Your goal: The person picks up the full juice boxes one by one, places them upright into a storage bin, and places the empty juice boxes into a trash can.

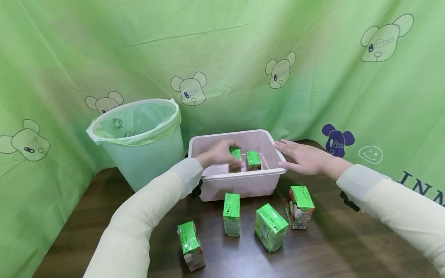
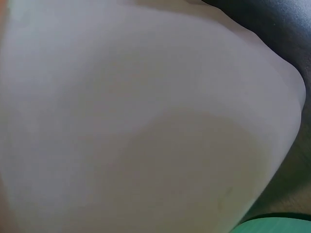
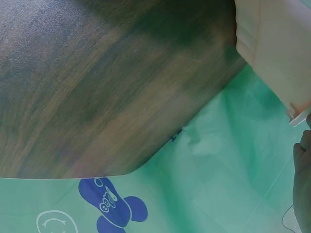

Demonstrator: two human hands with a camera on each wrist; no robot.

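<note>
In the head view, my left hand (image 1: 219, 153) reaches over the pale pink plastic basin (image 1: 240, 188) and grips a green-topped drink carton (image 1: 235, 154) inside it, fingers on the far side and thumb on the near side. A second carton (image 1: 253, 157) stands upright beside it in the basin. My right hand (image 1: 306, 157) lies at the basin's right rim, fingers straight and touching it. The right wrist view catches only part of that hand (image 3: 302, 179) next to the basin wall (image 3: 277, 43). The basin's side (image 2: 121, 97) fills most of the left wrist view, hiding the left hand there.
Several more green-topped cartons stand on the dark wooden table (image 1: 236, 266) in front of the basin, among them one at the near left (image 1: 190, 243) and one at the right (image 1: 301, 206). A lined green bin (image 1: 149, 162) stands left; a green curtain (image 1: 236, 38) hangs behind.
</note>
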